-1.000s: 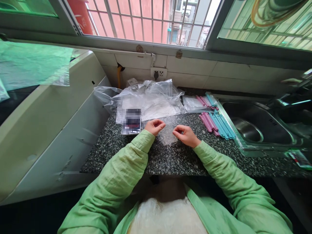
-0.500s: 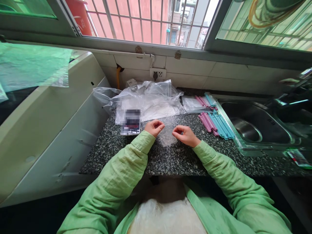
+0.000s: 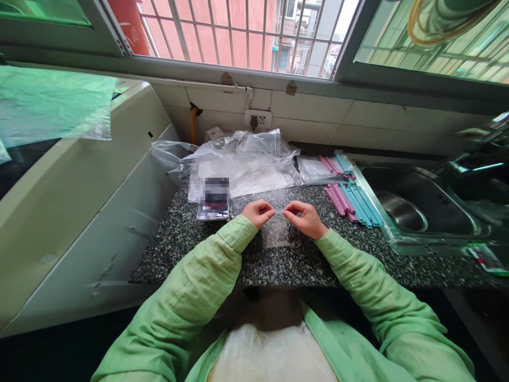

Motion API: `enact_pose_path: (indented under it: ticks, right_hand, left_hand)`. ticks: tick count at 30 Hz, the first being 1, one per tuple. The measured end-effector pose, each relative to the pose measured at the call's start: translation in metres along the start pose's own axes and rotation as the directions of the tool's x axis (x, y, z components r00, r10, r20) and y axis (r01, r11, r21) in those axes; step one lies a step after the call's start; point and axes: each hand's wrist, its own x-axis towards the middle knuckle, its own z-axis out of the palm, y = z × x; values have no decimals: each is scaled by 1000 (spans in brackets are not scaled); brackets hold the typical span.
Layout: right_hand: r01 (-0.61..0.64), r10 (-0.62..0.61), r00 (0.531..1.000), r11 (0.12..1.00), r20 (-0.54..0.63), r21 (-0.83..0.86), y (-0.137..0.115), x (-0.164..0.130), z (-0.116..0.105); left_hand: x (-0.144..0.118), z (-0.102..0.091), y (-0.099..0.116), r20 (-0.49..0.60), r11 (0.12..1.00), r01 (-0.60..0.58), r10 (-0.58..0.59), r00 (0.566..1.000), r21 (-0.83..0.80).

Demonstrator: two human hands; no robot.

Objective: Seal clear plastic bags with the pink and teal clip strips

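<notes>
A small clear plastic bag point(image 3: 276, 233) hangs just above the speckled counter, its top edge pinched between my two hands. My left hand point(image 3: 258, 213) is closed on the bag's upper left corner. On the upper right corner, the thumb and fingers of my right hand point(image 3: 304, 218) are closed too. The bag is see-through, and I cannot make out anything inside it. Pink strips point(image 3: 341, 201) and blue strips point(image 3: 361, 204) lie in bundles to the right of my right hand.
Behind my hands lies a heap of clear plastic sheeting point(image 3: 246, 167). A phone-like object point(image 3: 214, 199), its face blurred, is left of my left hand. More strips rest on a stack of clear bags point(image 3: 312, 171). A steel sink point(image 3: 429, 185) is at the right.
My left hand has moved slightly right and toward me. My right hand has now taken the other end of the bag's top edge, which is stretched between both hands.
</notes>
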Motion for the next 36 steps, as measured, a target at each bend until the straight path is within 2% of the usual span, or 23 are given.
enact_pose_path:
  ticks: [6,11,16,23,36]
  right_hand:
    - [6,-6,1000,999,-2,-31,0,0,-1]
    - [-31,31,999,999,-23,27,-1,0,-2]
    - [-76,81,994,994,-72,73,-1,1,-3]
    - [-65,68,996,996,-56,65,-1,1,-3]
    - [-42,41,998,999,42,15,-1,0,-3]
  left_hand:
    - [1,-1,-6,31,999,26,-25,999,-45]
    - [4,-4,-12,19,993,86,-85,996,-75]
    - [6,-8,-15,-51,994,38,-43,998,-102]
    - [5,-9,-13,-69,998,0,-4,998,-68]
    - [1,-1,-4,37,1000,-16,17,999,-25]
